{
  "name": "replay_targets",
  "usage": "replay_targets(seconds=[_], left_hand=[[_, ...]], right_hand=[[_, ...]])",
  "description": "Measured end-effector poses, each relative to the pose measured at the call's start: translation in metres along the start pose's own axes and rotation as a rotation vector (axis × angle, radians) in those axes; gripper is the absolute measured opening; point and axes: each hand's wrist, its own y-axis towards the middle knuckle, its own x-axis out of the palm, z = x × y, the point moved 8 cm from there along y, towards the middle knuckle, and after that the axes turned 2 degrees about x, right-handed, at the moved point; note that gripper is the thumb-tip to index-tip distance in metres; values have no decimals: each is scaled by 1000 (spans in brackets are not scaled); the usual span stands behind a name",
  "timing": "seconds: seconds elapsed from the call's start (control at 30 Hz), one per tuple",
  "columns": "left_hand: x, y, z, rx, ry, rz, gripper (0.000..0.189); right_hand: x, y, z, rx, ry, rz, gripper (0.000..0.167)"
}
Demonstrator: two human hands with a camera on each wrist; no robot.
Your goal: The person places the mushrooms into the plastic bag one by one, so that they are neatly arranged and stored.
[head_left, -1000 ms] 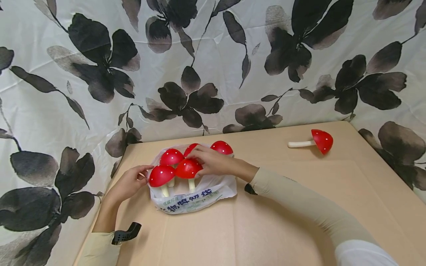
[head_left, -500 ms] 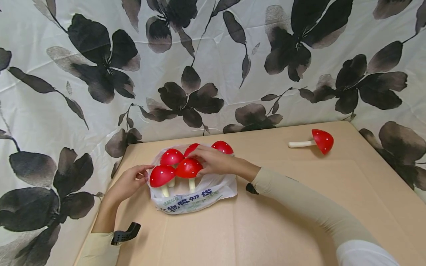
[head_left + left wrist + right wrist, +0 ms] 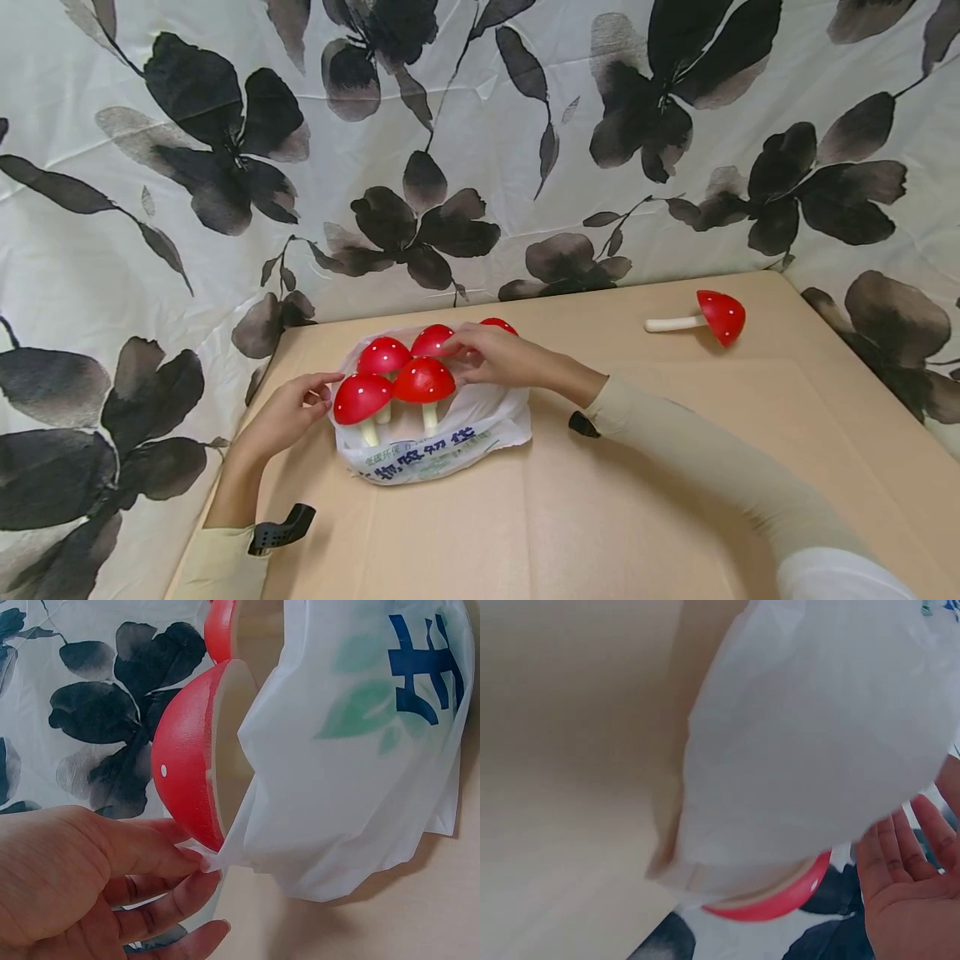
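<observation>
A white plastic bag (image 3: pixel 487 417) with blue and green print lies on its side, several red-capped toy mushrooms with white dots in its mouth. My left hand (image 3: pixel 296 408) pinches the bag's left edge between thumb and forefinger, plain in the left wrist view beside a red mushroom cap (image 3: pixel 187 757). Over the bag reaches my right hand (image 3: pixel 498 357), its fingertips at the edge of the back mushroom (image 3: pixel 431 340) and just behind the front mushroom (image 3: pixel 424 380). In the right wrist view the fingers of this hand (image 3: pixel 915 877) are extended and hold nothing; the bag covers part of them.
Another red toy mushroom (image 3: pixel 722 317) lies on its side at the back right of the tan tabletop (image 3: pixel 637 517). Behind the table hangs a white cloth (image 3: pixel 525 125) with dark flower prints.
My right hand has drawn back to the right from the front mushroom, uncovering more of the back cap and covering more of the rightmost one. The left hand keeps its place at the bag.
</observation>
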Motion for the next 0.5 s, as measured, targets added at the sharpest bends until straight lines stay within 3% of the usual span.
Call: replay_targets(seconds=[0.2, 0.5], left_hand=[[1, 1, -1, 9, 2, 8, 40], [0, 2, 0, 8, -19, 7, 41]], right_hand=[[-17, -18, 13, 73, 61, 33, 49], [-51, -50, 40, 163, 107, 176, 48]])
